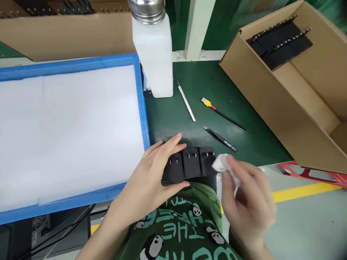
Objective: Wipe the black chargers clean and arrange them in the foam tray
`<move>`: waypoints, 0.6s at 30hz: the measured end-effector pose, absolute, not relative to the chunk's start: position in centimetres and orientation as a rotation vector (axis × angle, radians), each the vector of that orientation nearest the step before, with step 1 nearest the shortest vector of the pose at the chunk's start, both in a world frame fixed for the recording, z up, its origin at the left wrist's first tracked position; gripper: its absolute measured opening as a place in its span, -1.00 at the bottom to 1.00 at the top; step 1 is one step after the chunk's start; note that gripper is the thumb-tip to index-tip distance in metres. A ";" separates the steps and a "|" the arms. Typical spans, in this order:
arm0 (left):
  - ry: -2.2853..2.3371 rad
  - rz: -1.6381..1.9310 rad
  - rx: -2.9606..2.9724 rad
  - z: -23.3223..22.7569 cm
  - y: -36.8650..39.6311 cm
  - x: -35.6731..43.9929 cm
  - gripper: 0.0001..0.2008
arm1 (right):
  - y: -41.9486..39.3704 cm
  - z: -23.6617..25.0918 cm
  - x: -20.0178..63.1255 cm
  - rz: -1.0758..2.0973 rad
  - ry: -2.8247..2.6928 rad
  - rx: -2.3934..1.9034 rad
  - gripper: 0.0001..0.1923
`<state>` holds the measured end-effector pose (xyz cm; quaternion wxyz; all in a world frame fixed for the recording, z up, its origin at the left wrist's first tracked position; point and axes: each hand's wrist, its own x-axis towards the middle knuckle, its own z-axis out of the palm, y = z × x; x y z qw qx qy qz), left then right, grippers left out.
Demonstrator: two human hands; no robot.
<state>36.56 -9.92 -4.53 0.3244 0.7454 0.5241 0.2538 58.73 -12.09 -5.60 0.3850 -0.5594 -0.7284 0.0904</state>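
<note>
Three black power adapters with two metal prongs each sit side by side in a row at the green table's near edge. My left hand is closed round the left end of the row, thumb on the near side and fingers on the far side. Just right of the row, my right hand pinches a crumpled white wipe. The wipe's tip is at the right-hand adapter; whether it touches is unclear. Beyond the adapters lie black tweezers, a silver craft knife and a short USB cable.
A white board with a blue border covers the left side. A white bottle with a metal top stands behind. At right, an open cardboard box holds black pronged pieces. Another cardboard box is at the back left.
</note>
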 end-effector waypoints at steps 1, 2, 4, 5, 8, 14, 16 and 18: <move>1.391 0.661 1.946 -4.5 -9.8 36.6 -0.06 | -12.1 -5.3 58.1 0.179 -1.951 -1.424 -0.42; 1.405 0.653 1.938 -4.5 -9.7 36.7 -0.06 | -12.0 -5.0 57.4 0.138 -2.024 -1.414 -0.46; 1.425 0.649 1.927 -4.5 -9.7 36.7 -0.09 | -12.1 -4.6 56.3 0.104 -2.137 -1.376 -0.50; 1.427 0.647 1.925 -4.5 -9.7 36.6 -0.11 | -12.2 -4.4 55.9 0.096 -2.178 -1.360 -0.48; 1.425 0.635 1.937 -4.7 -9.8 36.6 -0.16 | -12.5 -4.2 55.4 0.111 -2.288 -1.314 -0.42; 1.412 0.675 1.982 -4.8 -9.6 36.6 -0.33 | -12.0 -3.9 55.1 0.175 -2.423 -1.062 -0.59; 1.406 0.681 1.991 -4.8 -9.6 36.6 -0.37 | -11.9 -4.0 54.7 0.182 -2.419 -1.067 -0.61; 1.408 0.676 1.990 -4.8 -9.7 36.6 -0.37 | -12.3 -3.9 54.6 0.173 -2.412 -1.086 -0.59</move>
